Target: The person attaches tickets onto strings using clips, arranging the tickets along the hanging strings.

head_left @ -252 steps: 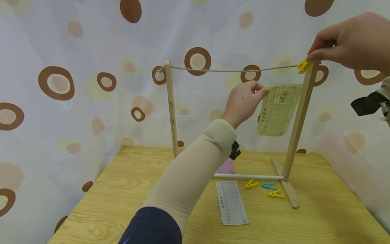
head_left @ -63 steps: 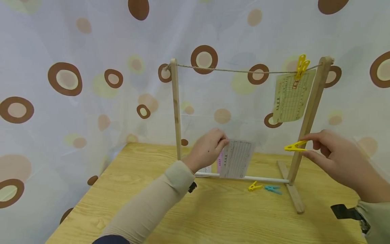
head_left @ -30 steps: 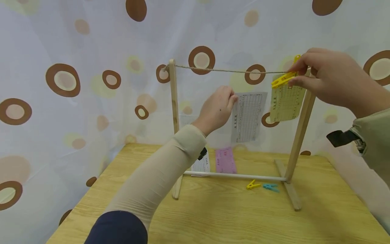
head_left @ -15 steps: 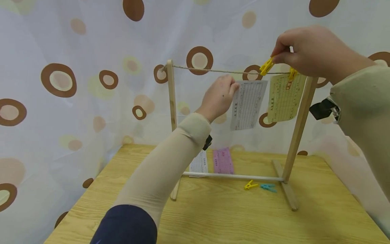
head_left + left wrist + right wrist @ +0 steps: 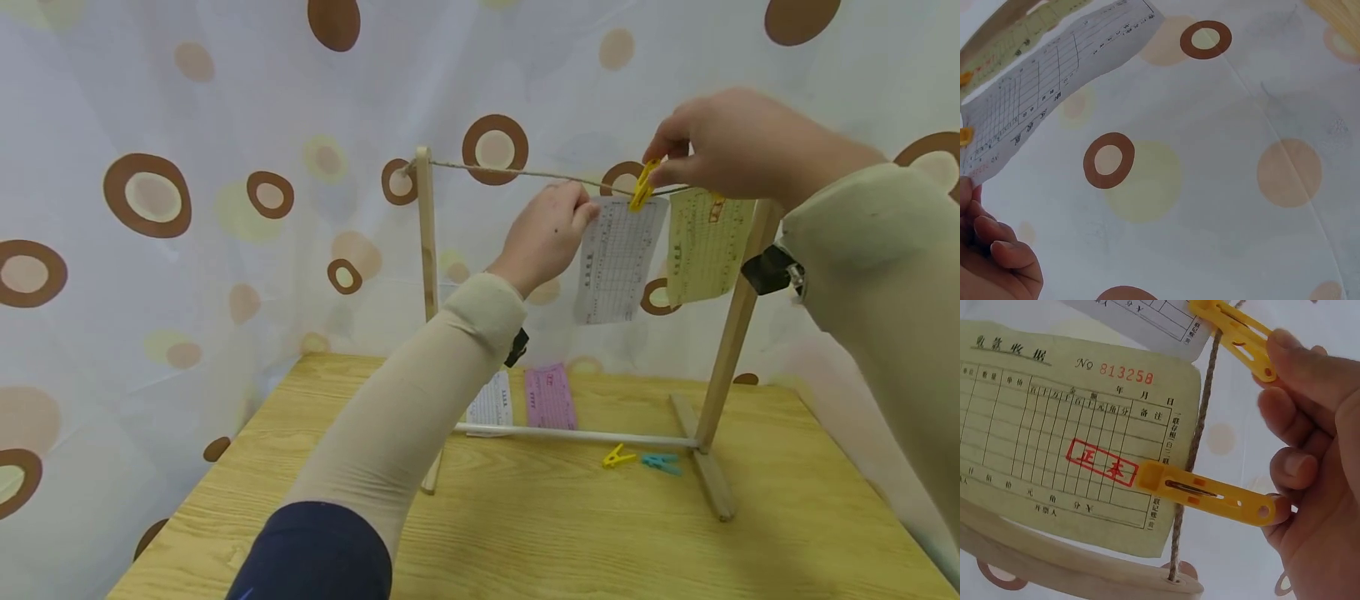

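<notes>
The left hand (image 5: 546, 237) pinches the left upper edge of a white slip (image 5: 619, 260) and holds it up against the string (image 5: 525, 173), so the paper's top edge meets the line where a peg can bite both at once. The right hand (image 5: 731, 146) comes in from the right above the string, its grip narrow, thumb and fingers squeezing the tail of a yellow clothespin (image 5: 642, 185) whose mouth sits over the string and the slip's top edge. The right wrist view shows that peg (image 5: 1235, 337) at the slip's corner, with the fingers (image 5: 1310, 369) just behind it.

The white slip is a thin printed form, ruled in a fine grid with a column of characters down one side, and it hangs a little tilted and slightly bowed. In the left wrist view it (image 5: 1047, 81) stretches away from the fingertips (image 5: 997, 250) that hold its end.

Just to its right hangs a yellow-green receipt (image 5: 705, 246), pinned by a second yellow peg (image 5: 1210, 494) near the right post of the wooden rack (image 5: 426, 250). The string sags under the hands.

On the surface (image 5: 570, 525), a pink slip (image 5: 550, 396) and another white one (image 5: 491, 404) lie at the far side of the rack's lower bar; a yellow pin (image 5: 617, 457) and a teal pin (image 5: 662, 462) lie just near of it.
</notes>
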The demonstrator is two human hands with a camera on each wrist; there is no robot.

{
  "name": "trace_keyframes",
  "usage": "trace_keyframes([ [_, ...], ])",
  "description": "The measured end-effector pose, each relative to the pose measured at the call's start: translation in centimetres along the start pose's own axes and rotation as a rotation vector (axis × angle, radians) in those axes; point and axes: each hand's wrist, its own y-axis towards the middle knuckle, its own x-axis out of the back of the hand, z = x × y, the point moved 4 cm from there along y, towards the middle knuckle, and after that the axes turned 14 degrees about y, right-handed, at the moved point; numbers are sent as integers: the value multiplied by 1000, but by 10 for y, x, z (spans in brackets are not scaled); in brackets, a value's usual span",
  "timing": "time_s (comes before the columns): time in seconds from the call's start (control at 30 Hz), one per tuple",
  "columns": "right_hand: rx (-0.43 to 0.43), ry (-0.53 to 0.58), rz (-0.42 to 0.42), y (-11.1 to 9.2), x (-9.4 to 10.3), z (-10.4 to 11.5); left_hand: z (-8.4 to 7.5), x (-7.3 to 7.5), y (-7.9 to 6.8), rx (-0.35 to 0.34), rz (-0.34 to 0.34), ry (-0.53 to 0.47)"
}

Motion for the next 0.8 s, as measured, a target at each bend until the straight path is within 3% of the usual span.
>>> trace_keyframes([
  [0.1,1,-41,31,-1,-3,2,1,0,-1,-6,-6,-20],
  [0.23,16,-73,4,-5,-5,3,2,-1,-3,-1,-11,-34],
  [0.47,72,-63,-139,-18,-7,6,7,-1,-7,16,-14,-57],
  [0.63,115,-39,-262,-29,-8,9,13,-1,-14,-12,-14,-50],
  [0.8,211,-17,-373,-45,-13,10,19,-6,-24,-45,1,-46],
])
